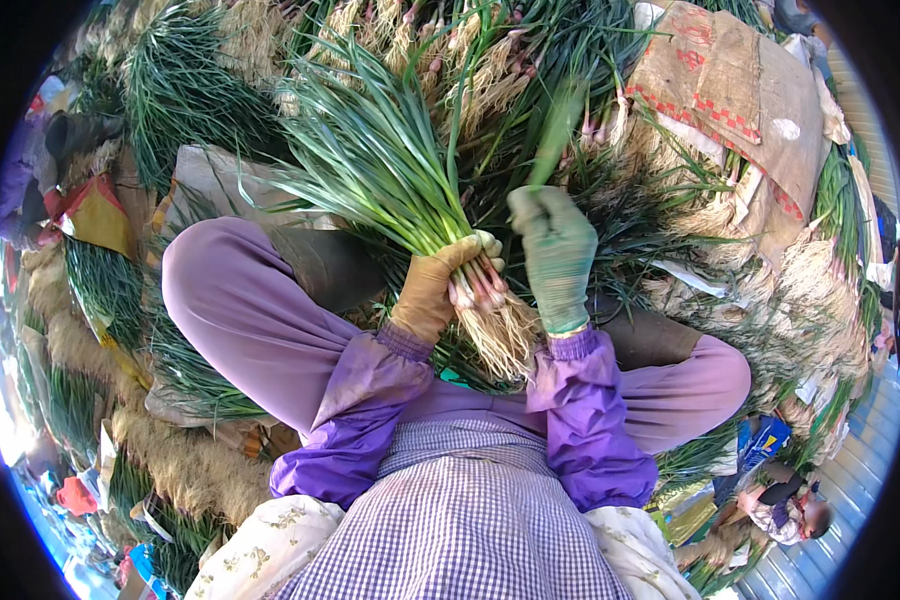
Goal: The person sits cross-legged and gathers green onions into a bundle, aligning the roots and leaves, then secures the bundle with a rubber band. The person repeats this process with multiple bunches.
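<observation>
A bunch of green onions [390, 172] is gripped near the bulbs by my left hand [442, 281], in a tan glove. Its long leaves fan out to the upper left, and the pinkish bulbs and pale roots hang toward my lap. Just right of the bunch, my right hand [553, 251], in a green-stained glove, is closed around a blurred green leaf [561, 131] that points up, apart from the bunch. The fingertips of this hand are partly hidden.
Heaped onions with roots [480, 67] lie beyond my hands. A woven sack [727, 105] covers part of the pile at the upper right. More leafy bundles [187, 97] lie at the left. Another person [784, 510] is at the lower right, near corrugated metal sheeting [847, 465].
</observation>
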`<state>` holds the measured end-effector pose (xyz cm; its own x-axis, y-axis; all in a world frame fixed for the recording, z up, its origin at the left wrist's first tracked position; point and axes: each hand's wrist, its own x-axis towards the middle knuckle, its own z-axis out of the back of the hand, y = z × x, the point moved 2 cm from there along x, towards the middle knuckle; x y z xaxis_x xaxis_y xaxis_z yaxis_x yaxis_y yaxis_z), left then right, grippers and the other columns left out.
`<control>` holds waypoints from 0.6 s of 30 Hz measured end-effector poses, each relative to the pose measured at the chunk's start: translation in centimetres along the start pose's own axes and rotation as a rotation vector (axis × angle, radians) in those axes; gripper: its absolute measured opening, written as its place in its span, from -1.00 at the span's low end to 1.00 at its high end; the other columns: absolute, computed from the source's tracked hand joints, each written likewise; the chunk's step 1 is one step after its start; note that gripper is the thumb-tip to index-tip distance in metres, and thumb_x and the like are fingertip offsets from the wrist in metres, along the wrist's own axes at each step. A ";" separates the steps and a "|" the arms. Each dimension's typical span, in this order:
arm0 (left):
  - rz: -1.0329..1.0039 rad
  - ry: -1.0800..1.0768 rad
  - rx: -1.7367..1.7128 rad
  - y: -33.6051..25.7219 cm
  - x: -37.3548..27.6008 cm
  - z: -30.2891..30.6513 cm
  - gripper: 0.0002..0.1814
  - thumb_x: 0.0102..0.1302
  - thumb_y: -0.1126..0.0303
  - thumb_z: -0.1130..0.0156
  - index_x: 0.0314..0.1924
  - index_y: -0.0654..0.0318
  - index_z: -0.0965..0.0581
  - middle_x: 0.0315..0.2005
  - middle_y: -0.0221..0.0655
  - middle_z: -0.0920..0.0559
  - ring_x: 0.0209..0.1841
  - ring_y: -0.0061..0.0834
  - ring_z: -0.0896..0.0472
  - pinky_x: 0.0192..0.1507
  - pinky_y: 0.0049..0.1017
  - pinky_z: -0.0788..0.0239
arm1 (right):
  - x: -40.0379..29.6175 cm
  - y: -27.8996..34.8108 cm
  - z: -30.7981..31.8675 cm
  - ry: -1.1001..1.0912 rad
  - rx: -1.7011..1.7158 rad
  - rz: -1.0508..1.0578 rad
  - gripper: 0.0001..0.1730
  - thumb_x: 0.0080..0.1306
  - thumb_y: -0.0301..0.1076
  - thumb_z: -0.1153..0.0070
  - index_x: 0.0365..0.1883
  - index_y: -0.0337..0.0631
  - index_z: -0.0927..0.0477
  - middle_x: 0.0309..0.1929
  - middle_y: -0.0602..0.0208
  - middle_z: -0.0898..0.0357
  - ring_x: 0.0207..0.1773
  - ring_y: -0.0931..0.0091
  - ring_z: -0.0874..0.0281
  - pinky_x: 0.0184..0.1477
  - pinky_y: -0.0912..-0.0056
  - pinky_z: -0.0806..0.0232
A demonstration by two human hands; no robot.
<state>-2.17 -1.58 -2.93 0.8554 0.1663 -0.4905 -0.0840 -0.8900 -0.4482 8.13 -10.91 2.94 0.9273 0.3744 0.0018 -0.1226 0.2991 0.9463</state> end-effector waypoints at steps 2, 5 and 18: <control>0.018 -0.005 0.169 -0.1 -0.1 -0.3 -0.83 0.28 0.40 -0.28 -0.19 0.33 -0.57 -0.42 -0.37 -0.67 -0.47 -0.50 -0.63 -0.42 -0.51 -0.52 | 0.5 0.9 -0.6 0.136 -0.306 0.261 -0.81 0.23 -0.31 -0.26 -0.26 -0.22 -0.64 -0.44 0.15 -0.60 -0.38 0.31 -0.62 -0.30 0.33 -0.43; -0.186 -0.081 0.346 -0.4 -0.4 -0.6 -0.84 0.30 0.40 -0.27 -0.21 0.33 -0.56 -0.40 -0.34 -0.68 -0.51 -0.50 -0.64 -0.50 -0.51 -0.50 | 1.3 0.8 -1.9 0.288 -0.523 0.251 -0.72 0.18 -0.22 -0.29 -0.23 -0.21 -0.64 -0.37 0.14 -0.63 -0.33 0.19 -0.62 -0.26 0.22 -0.44; 0.009 0.172 -0.520 -0.5 -0.1 -1.4 -0.83 0.30 0.31 -0.25 -0.23 0.20 -0.48 -0.36 -0.39 -0.58 -0.30 -0.45 -0.62 -0.39 -0.28 -0.62 | 0.0 3.7 -1.4 -0.054 0.607 -0.425 -0.83 0.40 -0.34 -0.15 -0.36 -0.23 -0.51 -0.57 0.49 -0.49 -0.65 0.76 -0.27 -0.62 0.69 -0.16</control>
<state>-1.52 -1.75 -1.60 0.9308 0.1250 -0.3434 0.1351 -0.9908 0.0056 7.20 -8.53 5.98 0.8693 0.2856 -0.4034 0.4532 -0.1349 0.8812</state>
